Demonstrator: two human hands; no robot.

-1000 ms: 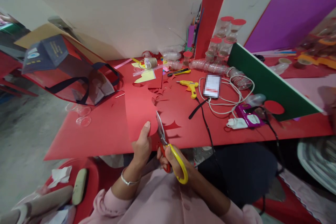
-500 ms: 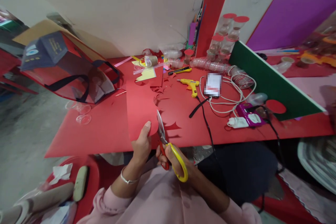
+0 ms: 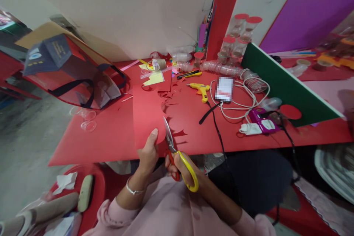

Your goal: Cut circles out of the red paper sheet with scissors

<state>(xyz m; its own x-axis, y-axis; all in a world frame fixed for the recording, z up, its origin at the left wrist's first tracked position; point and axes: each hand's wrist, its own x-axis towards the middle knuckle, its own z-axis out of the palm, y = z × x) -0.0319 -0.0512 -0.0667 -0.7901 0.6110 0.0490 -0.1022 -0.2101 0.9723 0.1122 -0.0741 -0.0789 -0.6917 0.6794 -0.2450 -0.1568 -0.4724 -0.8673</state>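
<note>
My left hand (image 3: 148,152) pinches the near edge of a red paper sheet (image 3: 146,114), thumb on top and fingers hidden underneath. Curved cuts have shaped the sheet's right side. In my right hand (image 3: 178,166) is a pair of scissors (image 3: 169,136) with one yellow handle loop and one red. Their blades point away from me along the sheet's right edge; how far apart they are is hard to make out. Curved red paper scraps (image 3: 179,132) lie just right of the blades.
A yellow glue gun (image 3: 200,88), a box cutter (image 3: 189,74) and a coiled white cable (image 3: 249,107) lie on the red table. A purple power strip (image 3: 264,121) is at right, before a green board (image 3: 284,84). Clear plastic cups (image 3: 221,68) line the back; a bag (image 3: 72,66) stands left.
Hardly anything differs. My left hand and the red sheet have shifted very slightly to the left, and the scissors blades have tilted a touch with them.
</note>
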